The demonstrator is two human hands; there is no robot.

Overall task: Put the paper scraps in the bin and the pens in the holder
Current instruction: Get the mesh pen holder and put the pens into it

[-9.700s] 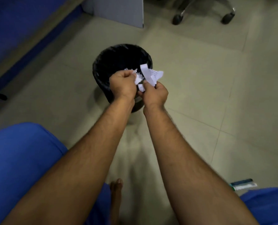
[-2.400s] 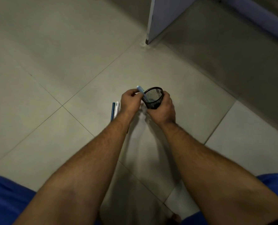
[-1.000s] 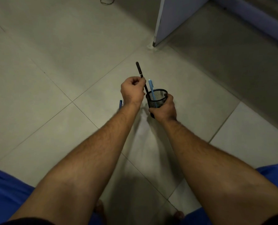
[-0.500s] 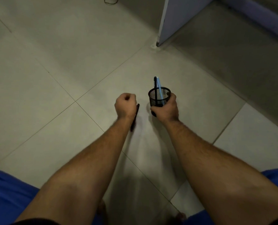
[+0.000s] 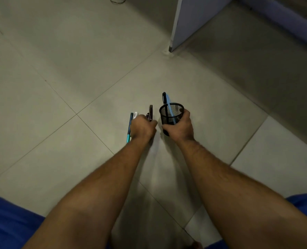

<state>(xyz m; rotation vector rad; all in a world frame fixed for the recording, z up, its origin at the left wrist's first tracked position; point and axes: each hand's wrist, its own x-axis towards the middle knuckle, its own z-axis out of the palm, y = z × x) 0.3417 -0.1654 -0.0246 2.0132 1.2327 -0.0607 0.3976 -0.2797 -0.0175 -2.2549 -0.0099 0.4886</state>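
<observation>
Beyond the left hand's (image 5: 143, 128) fingers (image 5: 153, 123) juts a dark pen (image 5: 150, 112).

Both hands (image 5: 179, 125) curled, arms outstretched

We see a black mesh holder (image 5: 171, 113) upright, with a black pen (image 5: 164, 98) and a light blue pen (image 5: 170, 109) leaning inside. A dark pen (image 5: 150, 112) and a teal-tipped blue pen (image 5: 129, 127) lie on the floor just left of it.

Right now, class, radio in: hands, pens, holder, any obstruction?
Right hand grips mesh holder, two pens inside. Left hand pinches dark pen. Two more pens lie on floor beside it. No obstruction.
</observation>
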